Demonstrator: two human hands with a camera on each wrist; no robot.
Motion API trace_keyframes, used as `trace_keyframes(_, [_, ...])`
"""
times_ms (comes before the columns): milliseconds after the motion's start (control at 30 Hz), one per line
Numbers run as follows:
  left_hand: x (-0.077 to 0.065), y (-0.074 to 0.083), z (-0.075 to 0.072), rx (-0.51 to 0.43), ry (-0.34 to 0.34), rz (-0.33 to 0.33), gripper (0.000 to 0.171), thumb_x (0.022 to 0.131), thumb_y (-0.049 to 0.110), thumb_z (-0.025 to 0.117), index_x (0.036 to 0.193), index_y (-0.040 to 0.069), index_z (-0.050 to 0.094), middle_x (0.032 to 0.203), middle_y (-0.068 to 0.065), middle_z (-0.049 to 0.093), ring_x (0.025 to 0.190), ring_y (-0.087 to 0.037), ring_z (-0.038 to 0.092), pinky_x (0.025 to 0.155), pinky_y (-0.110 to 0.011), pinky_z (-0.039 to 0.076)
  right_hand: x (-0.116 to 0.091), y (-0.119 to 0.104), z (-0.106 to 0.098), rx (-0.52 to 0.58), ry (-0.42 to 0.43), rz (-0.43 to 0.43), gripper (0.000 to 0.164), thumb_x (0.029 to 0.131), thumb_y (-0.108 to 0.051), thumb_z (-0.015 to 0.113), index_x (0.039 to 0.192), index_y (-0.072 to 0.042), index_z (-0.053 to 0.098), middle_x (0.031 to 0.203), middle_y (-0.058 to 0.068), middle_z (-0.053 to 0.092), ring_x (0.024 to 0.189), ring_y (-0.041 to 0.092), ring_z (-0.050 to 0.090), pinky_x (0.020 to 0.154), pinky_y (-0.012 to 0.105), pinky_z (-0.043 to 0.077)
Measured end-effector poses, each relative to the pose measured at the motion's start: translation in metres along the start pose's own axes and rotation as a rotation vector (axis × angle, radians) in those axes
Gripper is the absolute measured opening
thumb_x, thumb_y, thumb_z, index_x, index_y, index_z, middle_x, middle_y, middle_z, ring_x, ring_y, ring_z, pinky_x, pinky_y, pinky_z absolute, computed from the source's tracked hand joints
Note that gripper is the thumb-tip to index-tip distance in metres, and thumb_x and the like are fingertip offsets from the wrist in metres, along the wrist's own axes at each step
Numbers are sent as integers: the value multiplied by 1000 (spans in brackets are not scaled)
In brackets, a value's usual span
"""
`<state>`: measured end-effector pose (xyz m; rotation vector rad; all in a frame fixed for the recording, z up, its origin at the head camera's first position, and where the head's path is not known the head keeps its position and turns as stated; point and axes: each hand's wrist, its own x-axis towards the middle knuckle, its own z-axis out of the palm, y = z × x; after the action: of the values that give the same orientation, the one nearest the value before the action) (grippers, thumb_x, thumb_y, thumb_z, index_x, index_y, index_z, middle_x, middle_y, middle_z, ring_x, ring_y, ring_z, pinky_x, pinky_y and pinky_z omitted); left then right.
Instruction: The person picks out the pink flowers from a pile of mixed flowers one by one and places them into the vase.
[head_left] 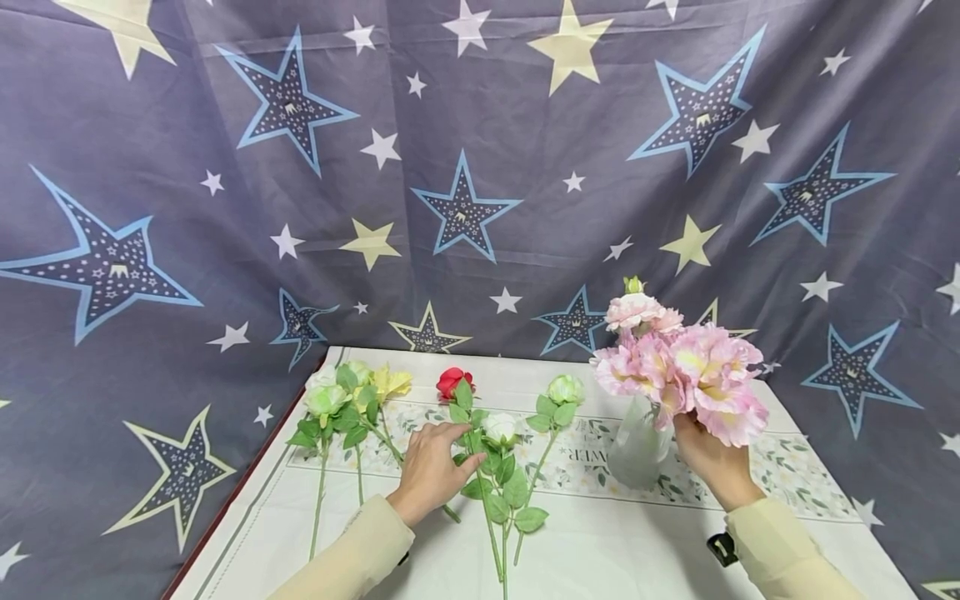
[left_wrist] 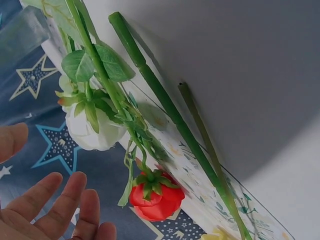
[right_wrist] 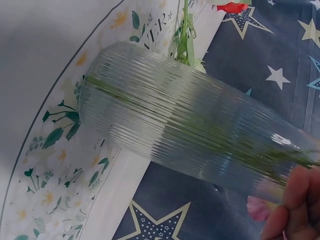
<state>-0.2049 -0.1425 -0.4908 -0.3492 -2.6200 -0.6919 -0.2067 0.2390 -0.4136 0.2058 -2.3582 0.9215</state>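
Near the centre of the head view, my left hand (head_left: 435, 467) reaches over the table with fingers loosely extended, beside a white rose (head_left: 501, 427) and a red rose (head_left: 453, 383). Its fingers (left_wrist: 65, 200) look spread and hold nothing in the left wrist view. My right hand (head_left: 716, 462) grips the ribbed clear vase (right_wrist: 150, 110) near its mouth, with fingertips (right_wrist: 297, 195) curled against the glass. The vase stands on the table, holding large pink flowers (head_left: 712, 375) and a paler pink bloom (head_left: 636, 312). Green stems show through the glass; the blooms partly hide the right fingers.
Pale green-white roses (head_left: 326, 398) and a yellow flower (head_left: 392, 382) lie at the table's left. A light green rose (head_left: 566, 390) lies between the white rose and the vase. Behind the white table (head_left: 600, 542) hangs a star-patterned cloth (head_left: 510, 275).
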Motion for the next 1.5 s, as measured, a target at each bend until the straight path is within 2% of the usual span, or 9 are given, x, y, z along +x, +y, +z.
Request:
trace_keyframes(167, [0, -1, 0, 3, 2, -2, 47, 78, 42, 77, 119, 23, 66, 114, 0, 67, 97, -20, 56, 83, -36, 38, -1, -4, 0, -1, 77, -65, 38, 95, -20, 57, 125, 0, 48, 118, 14, 53, 112, 26, 47, 92, 41, 37])
trace_keyframes(333, [-1, -1, 0, 8, 5, 1, 47, 78, 41, 77, 119, 22, 66, 115, 0, 67, 97, -21, 56, 83, -36, 39, -3, -6, 1, -61, 155, -171, 38, 88, -13, 65, 121, -1, 51, 117, 14, 55, 112, 25, 47, 97, 29, 34])
trace_keyframes(467, [-1, -2, -1, 10, 8, -3, 48, 77, 40, 78, 119, 21, 66, 115, -1, 66, 98, -22, 56, 85, -37, 39, -6, -3, 2, -38, 213, -184, 24, 85, -13, 68, 104, -4, 56, 89, 5, 57, 85, 15, 51, 74, 22, 38])
trace_keyframes(600, [-2, -3, -1, 4, 14, -6, 48, 76, 38, 79, 119, 21, 66, 115, -1, 66, 98, -22, 56, 87, -38, 39, -10, 1, 4, 18, 256, -193, 15, 85, -14, 68, 85, -9, 54, 62, -3, 49, 55, 7, 44, 49, 18, 34])
trace_keyframes(667, [-2, -4, -1, 4, 18, -6, 48, 76, 38, 79, 118, 21, 67, 115, -1, 66, 96, -21, 56, 87, -38, 39, -13, 3, 5, 35, 261, -200, 16, 84, -9, 69, 80, -9, 54, 59, -3, 50, 50, 4, 46, 45, 15, 35])
trace_keyframes(800, [-2, -5, -1, 9, 23, -7, 47, 76, 38, 80, 118, 22, 67, 115, 0, 67, 96, -21, 55, 89, -39, 38, -21, 5, 7, 82, 266, -168, 15, 77, 2, 70, 80, -6, 57, 63, -2, 56, 54, -1, 51, 50, 12, 42])
trace_keyframes(967, [-2, -6, -3, 12, 20, -11, 48, 76, 40, 79, 119, 22, 67, 116, -1, 66, 99, -22, 56, 90, -39, 38, -26, 7, 8, 65, 297, -143, 15, 74, 3, 70, 84, -3, 60, 65, 0, 60, 58, -5, 52, 54, 13, 45])
trace_keyframes(1267, [-1, -9, -4, 11, 22, -18, 49, 76, 39, 79, 119, 20, 67, 116, -3, 66, 106, -26, 56, 95, -43, 37, -35, 12, 10, 50, 362, -247, 16, 72, 2, 70, 87, 0, 65, 65, 6, 66, 53, 14, 60, 54, 13, 46])
trace_keyframes(1500, [-1, -11, -6, 26, 11, -19, 49, 77, 42, 78, 119, 20, 67, 117, -3, 66, 106, -26, 56, 98, -44, 36, -47, 18, 13, -41, 316, -239, 10, 74, -8, 72, 83, -5, 72, 72, 9, 69, 64, 27, 63, 64, 35, 41])
